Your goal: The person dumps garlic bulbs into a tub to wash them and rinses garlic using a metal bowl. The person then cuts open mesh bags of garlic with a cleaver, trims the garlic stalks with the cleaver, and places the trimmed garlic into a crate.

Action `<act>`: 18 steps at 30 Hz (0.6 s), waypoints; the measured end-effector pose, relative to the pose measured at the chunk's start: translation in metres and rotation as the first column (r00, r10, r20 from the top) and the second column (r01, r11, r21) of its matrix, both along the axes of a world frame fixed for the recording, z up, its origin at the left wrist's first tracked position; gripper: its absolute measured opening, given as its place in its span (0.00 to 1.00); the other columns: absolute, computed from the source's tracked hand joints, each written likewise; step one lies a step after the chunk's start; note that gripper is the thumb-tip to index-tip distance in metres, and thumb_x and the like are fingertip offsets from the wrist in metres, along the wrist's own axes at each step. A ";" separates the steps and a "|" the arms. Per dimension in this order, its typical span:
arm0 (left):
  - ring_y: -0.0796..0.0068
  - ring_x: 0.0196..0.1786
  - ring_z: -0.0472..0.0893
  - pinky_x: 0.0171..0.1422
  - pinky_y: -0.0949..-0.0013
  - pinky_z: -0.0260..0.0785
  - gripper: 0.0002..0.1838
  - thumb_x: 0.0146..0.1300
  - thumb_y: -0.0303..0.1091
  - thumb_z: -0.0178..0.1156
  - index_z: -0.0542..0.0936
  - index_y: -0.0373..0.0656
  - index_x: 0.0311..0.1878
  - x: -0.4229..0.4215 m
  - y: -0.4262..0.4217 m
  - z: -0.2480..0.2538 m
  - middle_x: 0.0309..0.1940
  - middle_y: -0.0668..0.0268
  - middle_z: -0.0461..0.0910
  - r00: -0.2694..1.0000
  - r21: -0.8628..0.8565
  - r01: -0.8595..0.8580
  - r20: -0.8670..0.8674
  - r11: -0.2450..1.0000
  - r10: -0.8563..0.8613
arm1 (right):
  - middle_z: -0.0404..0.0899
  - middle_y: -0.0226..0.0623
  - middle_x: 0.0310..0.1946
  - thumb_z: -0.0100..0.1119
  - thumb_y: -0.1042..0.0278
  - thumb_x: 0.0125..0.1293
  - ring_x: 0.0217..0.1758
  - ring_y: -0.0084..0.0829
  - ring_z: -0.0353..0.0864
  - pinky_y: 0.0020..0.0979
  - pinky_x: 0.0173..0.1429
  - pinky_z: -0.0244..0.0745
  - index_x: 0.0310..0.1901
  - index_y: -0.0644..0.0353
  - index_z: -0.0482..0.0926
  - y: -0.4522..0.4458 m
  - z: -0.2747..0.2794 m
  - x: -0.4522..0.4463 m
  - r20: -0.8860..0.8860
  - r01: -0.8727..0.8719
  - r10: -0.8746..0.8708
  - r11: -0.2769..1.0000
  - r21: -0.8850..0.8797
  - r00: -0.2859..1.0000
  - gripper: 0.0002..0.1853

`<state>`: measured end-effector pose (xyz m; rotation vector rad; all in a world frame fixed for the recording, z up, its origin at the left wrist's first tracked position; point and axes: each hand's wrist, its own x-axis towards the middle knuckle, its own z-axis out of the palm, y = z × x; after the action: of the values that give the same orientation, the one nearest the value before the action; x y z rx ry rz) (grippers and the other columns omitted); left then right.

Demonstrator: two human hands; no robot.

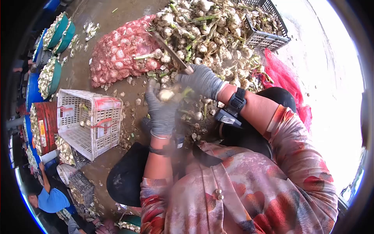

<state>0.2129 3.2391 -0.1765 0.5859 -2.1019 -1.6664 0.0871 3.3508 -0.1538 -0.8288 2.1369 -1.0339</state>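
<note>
My left hand [160, 115], in a grey glove, has its fingers around a pale garlic bulb [166, 95] with a green stem. Just to its right, my right hand [200, 81], also gloved, grips a knife [170, 51] whose blade points up and to the left. Beyond both hands lies a large heap of garlic [218, 35] with stems and roots on. A red mesh sack [120, 50] full of bulbs rests beside the heap. Blur covers the area around the held bulb's stem.
A white plastic crate [93, 121] lies tipped at the left, a few bulbs inside. A black crate [269, 39] stands at the upper right, near red netting [284, 76]. Green tubs [56, 78] and a red tub [46, 126] line the far left. Another person [54, 199] is at lower left.
</note>
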 end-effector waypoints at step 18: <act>0.72 0.54 0.75 0.60 0.68 0.67 0.17 0.70 0.37 0.52 0.72 0.41 0.59 0.020 -0.044 -0.017 0.54 0.62 0.75 0.946 0.265 0.315 -0.012 0.911 -0.324 | 0.81 0.42 0.27 0.58 0.68 0.53 0.34 0.46 0.83 0.43 0.33 0.75 0.38 0.52 0.78 0.027 0.020 0.016 -0.584 -0.322 0.330 0.939 0.122 0.741 0.09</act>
<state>0.2330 3.1951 -0.1934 0.3573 -2.1005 -2.1563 0.1027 3.3781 -0.1334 -1.6362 2.3564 -0.6110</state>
